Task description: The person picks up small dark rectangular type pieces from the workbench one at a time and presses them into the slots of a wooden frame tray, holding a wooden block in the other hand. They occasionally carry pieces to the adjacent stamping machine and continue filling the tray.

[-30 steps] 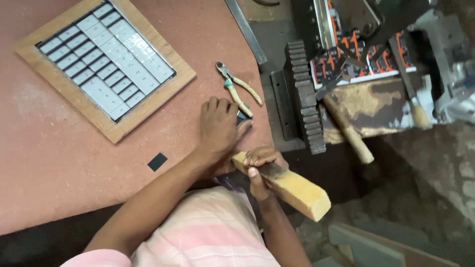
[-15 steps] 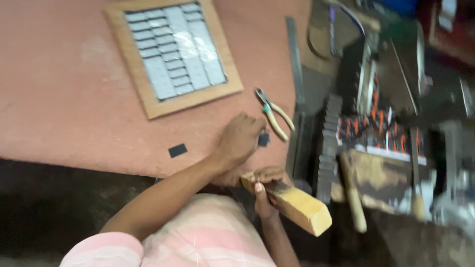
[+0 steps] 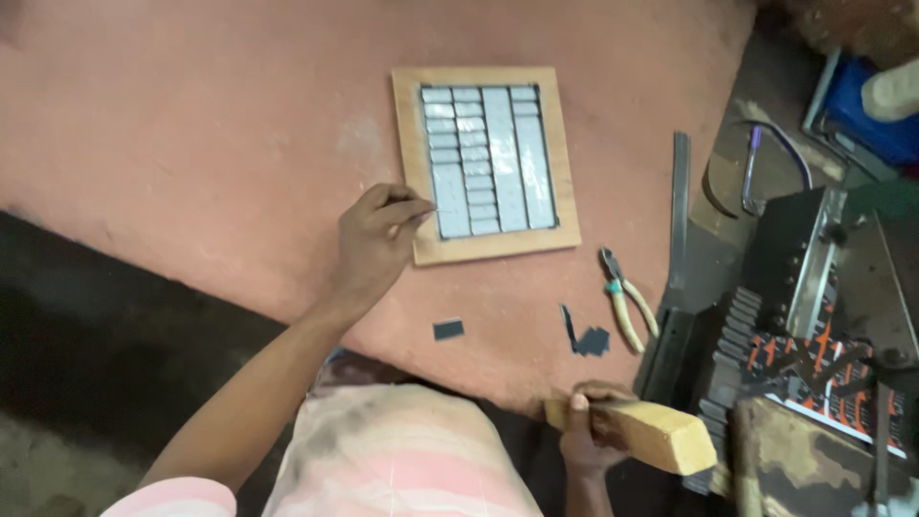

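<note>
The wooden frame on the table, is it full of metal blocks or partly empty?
Full, as far as shows: grey blocks fill the wooden frame edge to edge in rows, with no gap visible. The left hand touches its edge.

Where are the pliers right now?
The pliers lie right of centre on the reddish table, below the wooden frame's right corner, beside the metal strip.

frame (image 3: 485, 244): pale wood | tiles (image 3: 488, 158): glossy grey | block (image 3: 643, 433): rough wood
</note>
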The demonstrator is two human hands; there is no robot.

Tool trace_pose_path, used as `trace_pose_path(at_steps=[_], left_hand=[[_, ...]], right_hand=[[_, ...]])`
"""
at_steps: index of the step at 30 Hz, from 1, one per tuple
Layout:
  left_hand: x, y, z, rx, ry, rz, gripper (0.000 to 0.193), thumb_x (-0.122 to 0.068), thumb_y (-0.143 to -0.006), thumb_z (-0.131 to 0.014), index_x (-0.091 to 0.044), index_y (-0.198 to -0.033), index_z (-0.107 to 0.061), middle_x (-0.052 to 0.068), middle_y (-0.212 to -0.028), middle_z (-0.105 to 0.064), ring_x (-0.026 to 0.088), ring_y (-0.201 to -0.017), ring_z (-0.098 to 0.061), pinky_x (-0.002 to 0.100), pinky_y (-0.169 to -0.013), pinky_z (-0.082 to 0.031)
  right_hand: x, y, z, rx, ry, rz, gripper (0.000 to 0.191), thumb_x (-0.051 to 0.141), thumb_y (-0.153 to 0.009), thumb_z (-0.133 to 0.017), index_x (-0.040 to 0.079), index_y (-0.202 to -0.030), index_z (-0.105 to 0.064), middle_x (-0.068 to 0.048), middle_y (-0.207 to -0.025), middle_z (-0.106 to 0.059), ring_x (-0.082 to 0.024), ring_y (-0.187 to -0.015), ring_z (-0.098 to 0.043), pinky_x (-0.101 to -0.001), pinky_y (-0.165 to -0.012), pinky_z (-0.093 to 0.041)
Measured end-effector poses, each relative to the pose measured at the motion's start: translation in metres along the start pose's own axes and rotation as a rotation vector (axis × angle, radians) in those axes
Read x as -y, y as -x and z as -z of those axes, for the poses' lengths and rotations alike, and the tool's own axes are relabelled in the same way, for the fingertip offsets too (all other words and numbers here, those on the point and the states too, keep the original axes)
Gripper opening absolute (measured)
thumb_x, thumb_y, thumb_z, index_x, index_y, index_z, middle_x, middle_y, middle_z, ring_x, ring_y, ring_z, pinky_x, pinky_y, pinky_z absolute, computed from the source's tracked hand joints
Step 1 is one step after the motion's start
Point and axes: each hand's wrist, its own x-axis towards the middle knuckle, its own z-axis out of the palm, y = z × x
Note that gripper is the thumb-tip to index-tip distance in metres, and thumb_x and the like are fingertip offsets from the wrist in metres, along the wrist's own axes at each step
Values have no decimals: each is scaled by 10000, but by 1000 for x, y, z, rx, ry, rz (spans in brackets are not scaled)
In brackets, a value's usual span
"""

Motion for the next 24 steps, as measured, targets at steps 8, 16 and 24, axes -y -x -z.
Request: trace_pose_path(at_steps=[8, 16, 24], left_hand=[[38, -70, -22, 74, -94, -239, 102, -27, -875, -707, -54, -946, -775, 102, -895, -710, 312, -929, -637, 430, -838, -524], [36, -83, -5, 223, 9, -218, 76, -31, -867, -715, -46, -917, -770, 104, -897, -715, 294, -941, -633, 400, -836, -523], [39, -86, 5, 259, 16, -276, 141, -21, -858, -666, -19, -959, -763, 123, -971, -719, 320, -992, -610, 418, -906, -517]], right_hand=[[38, -15, -43, 207, 691, -208, 336, 67, -831, -852, 24, -1105, -662, -69, -796, -681, -145, -714, -607, -288, -665, -515], [100, -50, -130, 191, 368, -337, 672, 99, -846, -773, 51, -1451, -483, -62, -813, -702, -63, -638, -640, -229, -549, -502], [99, -92, -183, 360, 743, -21, 616, 135, -908, -777, 27, -1460, -525, -229, -1103, -740, -285, -926, -752, -363, -775, -561]])
